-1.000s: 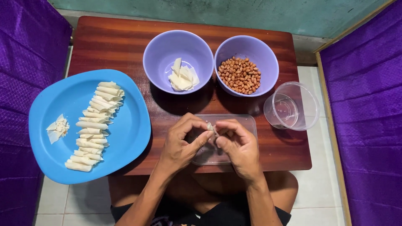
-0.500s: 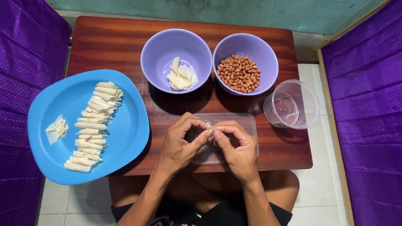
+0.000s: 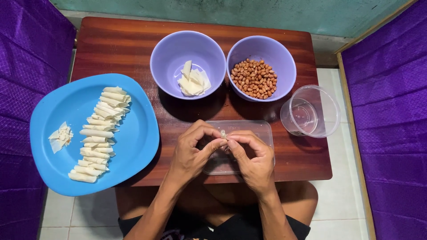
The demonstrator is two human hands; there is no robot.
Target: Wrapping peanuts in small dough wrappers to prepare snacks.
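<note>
Your grip is tight on both sides — left hand (image 3: 192, 153) and right hand (image 3: 252, 156) press fingertips together on one small pale wrapper roll (image 3: 223, 134), held just above the clear flat tray (image 3: 262, 129) on the surface (image 3: 115, 49). To your left, the blue plate (image 3: 142, 133) already carries a long row of finished rolls (image 3: 100, 133). Farther off, only a few wrapper pieces (image 3: 192, 82) remain in one lilac bowl (image 3: 169, 53) — while the peanuts (image 3: 254, 78) look plentiful, so I judge most of the rolling done.
</note>
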